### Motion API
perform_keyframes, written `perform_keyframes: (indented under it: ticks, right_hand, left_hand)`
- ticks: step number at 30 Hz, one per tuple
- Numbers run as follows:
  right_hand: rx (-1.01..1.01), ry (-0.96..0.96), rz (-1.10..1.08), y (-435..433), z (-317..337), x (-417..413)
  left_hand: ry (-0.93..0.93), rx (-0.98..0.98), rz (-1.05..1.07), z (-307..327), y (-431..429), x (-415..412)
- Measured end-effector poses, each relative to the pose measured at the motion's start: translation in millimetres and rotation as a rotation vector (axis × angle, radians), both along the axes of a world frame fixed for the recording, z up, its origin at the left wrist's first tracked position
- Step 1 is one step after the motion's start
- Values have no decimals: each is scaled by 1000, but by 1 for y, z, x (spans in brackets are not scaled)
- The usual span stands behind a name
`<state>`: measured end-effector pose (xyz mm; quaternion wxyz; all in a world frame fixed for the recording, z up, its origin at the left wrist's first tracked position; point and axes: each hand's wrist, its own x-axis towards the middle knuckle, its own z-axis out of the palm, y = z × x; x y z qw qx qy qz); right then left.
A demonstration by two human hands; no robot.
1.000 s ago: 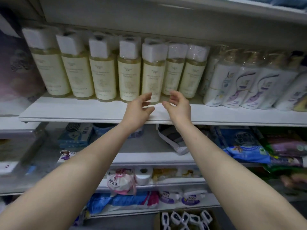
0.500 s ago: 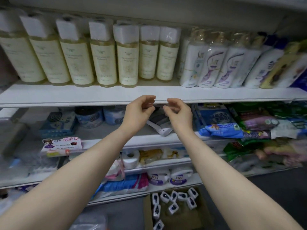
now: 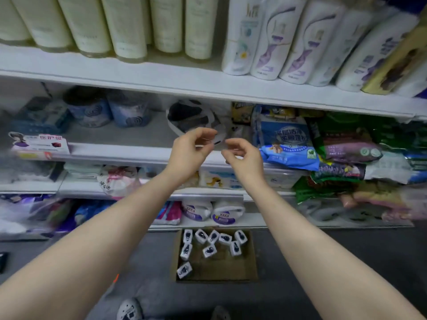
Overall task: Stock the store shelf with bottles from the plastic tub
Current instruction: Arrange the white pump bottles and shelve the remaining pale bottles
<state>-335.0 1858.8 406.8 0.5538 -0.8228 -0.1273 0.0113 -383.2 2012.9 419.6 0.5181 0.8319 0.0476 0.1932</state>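
Tall cream-yellow bottles (image 3: 129,26) stand in a row on the white upper shelf (image 3: 161,77), their caps cut off by the top edge. Below on the grey floor lies an open brown box (image 3: 219,269) with several bottles (image 3: 209,250) standing in it, seen from above with white-wrapped caps. My left hand (image 3: 191,148) and my right hand (image 3: 242,155) hover close together in front of the second shelf, well above the box. Both have loosely curled fingers and hold nothing.
White bottles with purple print (image 3: 275,42) fill the upper shelf's right part. The lower shelves hold blue tins (image 3: 90,109), a blue bag (image 3: 286,144), green packets (image 3: 342,139) and rolls. My shoe (image 3: 129,310) stands on the floor before the box.
Both hands have come down from the upper shelf's front edge to the second shelf's height, fingers curling in. The view has tilted down, and the floor box shows more fully.
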Motion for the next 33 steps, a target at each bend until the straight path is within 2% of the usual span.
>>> perform_keyframes:
  ticks: [11, 19, 25, 33]
  right_hand:
    - [-33, 167, 112, -64, -84, -11]
    - [-106, 283, 110, -67, -167, -23]
    - [-170, 290, 122, -66, -224, -25]
    - [-241, 390, 128, -76, -323, -37]
  left_hand:
    - [182, -127, 114, -90, -65, -25]
    - [305, -142, 137, -165, -67, -38]
    - [372, -134, 150, -227, -61, -41]
    - [518, -227, 166, -323, -69, -46]
